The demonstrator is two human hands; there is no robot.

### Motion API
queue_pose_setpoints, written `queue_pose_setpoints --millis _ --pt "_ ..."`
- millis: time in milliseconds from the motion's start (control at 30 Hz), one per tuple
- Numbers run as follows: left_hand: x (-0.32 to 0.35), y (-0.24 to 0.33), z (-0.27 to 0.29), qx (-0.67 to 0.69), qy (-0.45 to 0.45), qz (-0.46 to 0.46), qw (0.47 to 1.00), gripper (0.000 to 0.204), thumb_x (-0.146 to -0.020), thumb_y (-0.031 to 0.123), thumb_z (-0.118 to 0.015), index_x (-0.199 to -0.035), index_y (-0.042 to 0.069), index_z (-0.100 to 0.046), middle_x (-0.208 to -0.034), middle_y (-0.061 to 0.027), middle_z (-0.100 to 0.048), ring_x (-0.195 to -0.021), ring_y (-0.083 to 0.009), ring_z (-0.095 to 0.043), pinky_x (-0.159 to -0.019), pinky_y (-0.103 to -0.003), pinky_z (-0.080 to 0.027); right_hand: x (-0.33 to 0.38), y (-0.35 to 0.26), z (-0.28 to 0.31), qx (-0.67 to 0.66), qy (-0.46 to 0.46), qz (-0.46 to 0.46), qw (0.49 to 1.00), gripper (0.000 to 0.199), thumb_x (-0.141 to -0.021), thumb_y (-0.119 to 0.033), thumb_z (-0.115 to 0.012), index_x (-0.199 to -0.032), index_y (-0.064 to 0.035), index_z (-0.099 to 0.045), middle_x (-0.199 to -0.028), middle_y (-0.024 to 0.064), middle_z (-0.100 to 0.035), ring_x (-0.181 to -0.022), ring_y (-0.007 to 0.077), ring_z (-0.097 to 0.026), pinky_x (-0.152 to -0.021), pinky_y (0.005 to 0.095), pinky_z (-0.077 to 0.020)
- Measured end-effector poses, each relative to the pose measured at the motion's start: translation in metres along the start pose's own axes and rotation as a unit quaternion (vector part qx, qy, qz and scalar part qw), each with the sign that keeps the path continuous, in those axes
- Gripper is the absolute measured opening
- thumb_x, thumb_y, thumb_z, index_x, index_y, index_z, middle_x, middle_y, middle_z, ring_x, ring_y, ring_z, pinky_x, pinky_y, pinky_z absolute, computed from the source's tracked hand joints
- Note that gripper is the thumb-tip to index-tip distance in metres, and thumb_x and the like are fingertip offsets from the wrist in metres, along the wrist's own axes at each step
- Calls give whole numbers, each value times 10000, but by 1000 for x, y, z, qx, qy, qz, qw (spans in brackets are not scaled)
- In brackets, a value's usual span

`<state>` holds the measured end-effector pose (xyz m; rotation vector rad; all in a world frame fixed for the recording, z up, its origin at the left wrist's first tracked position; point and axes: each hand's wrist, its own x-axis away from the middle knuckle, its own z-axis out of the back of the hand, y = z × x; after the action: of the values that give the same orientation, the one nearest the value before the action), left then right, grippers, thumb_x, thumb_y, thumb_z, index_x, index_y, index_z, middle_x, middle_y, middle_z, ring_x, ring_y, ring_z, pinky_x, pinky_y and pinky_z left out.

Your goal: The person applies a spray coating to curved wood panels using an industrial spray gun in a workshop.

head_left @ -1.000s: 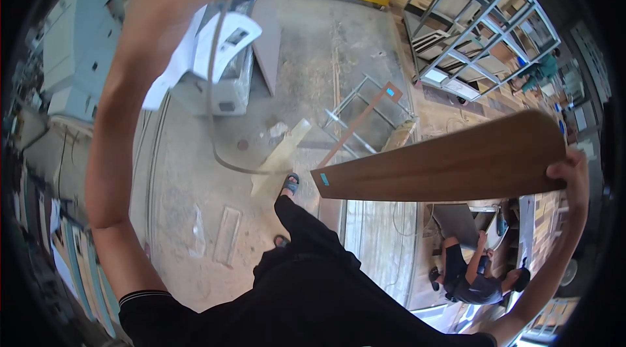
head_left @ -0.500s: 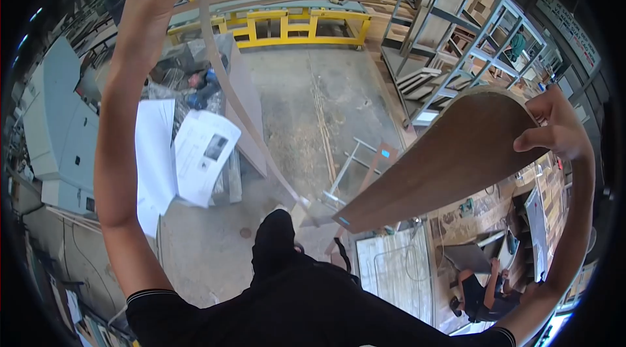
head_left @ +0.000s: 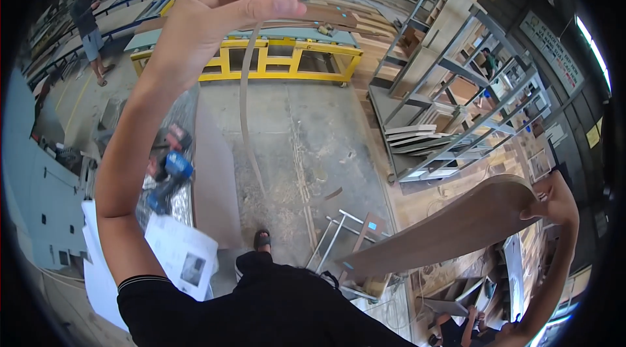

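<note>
Raised at the upper left, my left hand [head_left: 244, 5] pinches the top end of a long thin strip [head_left: 246, 93]. The strip, pale and narrow like edge banding, hangs down in a slight curve over the floor. On the right, my right hand [head_left: 554, 200] grips the rounded upper end of a brown wooden panel [head_left: 443, 230]. The panel slants down to the left, and a small blue label marks its lower end. My fingers partly wrap over its edge. Whether the panel's lower end rests on anything, I cannot tell.
Left of me, a plastic-wrapped stack bears blue power drills [head_left: 173, 174] and paper sheets [head_left: 182, 252]. Ahead stands a yellow-framed table [head_left: 280, 63]; a metal rack [head_left: 450, 145] holds boards at the right. A metal frame [head_left: 326, 236] stands near my foot. Other people work farther off.
My view has tilted and turned. My left hand has come right and lower in view with the strip; the panel in my right hand appears lower, its slope flatter.
</note>
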<state>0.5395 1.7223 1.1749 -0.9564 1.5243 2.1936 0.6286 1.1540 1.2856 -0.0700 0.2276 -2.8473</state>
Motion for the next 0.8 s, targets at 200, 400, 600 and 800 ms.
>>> queue_pose_setpoints --millis 200,400,600,800 --pt "-140 -144 35 38 -5 53 998 368 -1030 231 -693 -1305 -13 -705 -1203 -170 -762 -1189 -227 -700 -1122 -379 -473 -151 -23 -4 -94 -34 -106 989 292 -477 -44 -828 -753 35 -781 -692 47 -723 -673 124 -641 -684 285 -487" --pt "-259 -287 31 2 9 37 999 351 -973 258 -761 -1206 -4 -769 -1149 -99 -786 -1146 -168 -707 -1071 -316 -488 -302 -16 -53 -142 3 -39 989 291 -541 -60 -809 -803 64 -793 -694 77 -745 -637 116 -672 -630 269 -499" --pt "-364 -432 44 -22 61 54 996 316 -990 174 -719 -1237 -22 -742 -1148 -119 -778 -1139 -181 -712 -1077 -315 -483 -495 -37 -98 -94 -90 -60 990 260 -618 -54 -826 -861 37 -810 -753 79 -766 -695 121 -693 -688 282 -530" --pt "-482 -540 15 8 54 77 996 298 -981 131 -703 -1239 -14 -735 -1152 -144 -774 -1130 -211 -719 -1055 -325 -504 -667 -5 -200 -177 -57 -37 982 248 -694 -197 -878 -794 2 -769 -580 102 -627 -520 186 -584 -546 361 -453"
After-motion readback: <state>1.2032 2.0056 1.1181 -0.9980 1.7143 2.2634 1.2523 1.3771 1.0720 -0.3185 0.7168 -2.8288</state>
